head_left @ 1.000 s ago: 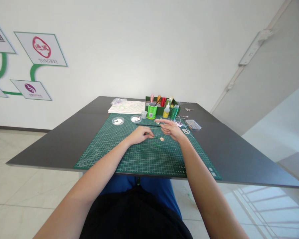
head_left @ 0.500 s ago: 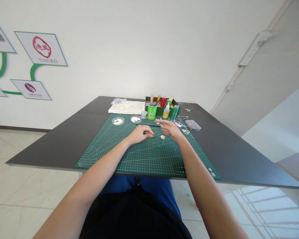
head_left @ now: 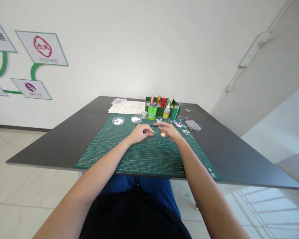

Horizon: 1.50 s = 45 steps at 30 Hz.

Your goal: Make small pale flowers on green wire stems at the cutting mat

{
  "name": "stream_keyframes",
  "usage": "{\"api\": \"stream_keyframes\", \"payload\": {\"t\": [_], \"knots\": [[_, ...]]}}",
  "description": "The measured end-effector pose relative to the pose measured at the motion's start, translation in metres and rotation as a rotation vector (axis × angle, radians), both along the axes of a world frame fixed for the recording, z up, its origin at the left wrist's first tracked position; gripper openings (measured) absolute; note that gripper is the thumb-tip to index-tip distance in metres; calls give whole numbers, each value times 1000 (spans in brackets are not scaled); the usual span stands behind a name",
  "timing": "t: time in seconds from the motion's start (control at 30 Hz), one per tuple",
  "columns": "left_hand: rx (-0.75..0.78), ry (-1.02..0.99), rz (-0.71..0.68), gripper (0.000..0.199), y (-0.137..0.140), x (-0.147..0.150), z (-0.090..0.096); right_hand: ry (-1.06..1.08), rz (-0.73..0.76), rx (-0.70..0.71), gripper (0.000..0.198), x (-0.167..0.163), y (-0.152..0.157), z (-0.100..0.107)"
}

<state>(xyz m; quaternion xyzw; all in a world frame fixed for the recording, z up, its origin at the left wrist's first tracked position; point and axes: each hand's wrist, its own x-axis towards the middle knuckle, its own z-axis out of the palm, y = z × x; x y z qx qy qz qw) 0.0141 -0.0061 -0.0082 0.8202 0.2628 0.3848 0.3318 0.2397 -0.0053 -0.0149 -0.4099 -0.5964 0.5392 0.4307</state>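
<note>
The left hand [head_left: 141,133] has thumb and forefinger clamped on a thin green stem [head_left: 157,133]. A pale flower [head_left: 163,134] is at the stem's other end, over the mat [head_left: 144,159]. The right hand [head_left: 171,131] has its fingers slightly apart beside the flower; whether they touch it, I cannot tell. Below, a green thread [head_left: 159,144] loops toward the mat. Beyond the hands lies a black stick [head_left: 153,125]. Scissors [head_left: 185,131] lie at the mat's right edge. Toward its far left corner are two dishes [head_left: 118,124]; a jar [head_left: 144,115], can [head_left: 152,113] and glue bottle [head_left: 166,112] stand along its far edge. Behind them, near the surface's far edge, is a green box [head_left: 160,112]. A clear case [head_left: 193,125] lies right of the mat.
</note>
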Motion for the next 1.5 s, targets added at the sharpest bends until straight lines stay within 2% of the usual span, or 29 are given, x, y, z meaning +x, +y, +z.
{"api": "stream_keyframes", "payload": {"t": [0.17, 0.43, 0.6, 0.77, 0.97, 1.33, 1.5], "knots": [[-24, -41, -1, 14, 1, 0, 0, -77, -21, -29, 49, -2, 3, -4], [-18, -47, 76, 15, 5, -1, -5, -108, -2, -83, 49, -5, 2, -5], [-12, -44, 102, 15, 6, -1, -6, -135, -10, -96, 43, -6, 1, -6], [-64, -134, 85, 15, 8, 0, -7, -158, -20, -124, 42, -8, 0, -4], [-62, -168, 116, 25, 10, -2, -6, -195, 21, -119, 40, -8, -2, 0], [-8, -163, 183, 17, 14, -4, -7, -211, 84, -108, 43, -7, -4, 1], [-33, -187, 238, 17, 16, -4, -7, -221, 118, -114, 41, -8, -6, 3]]}}
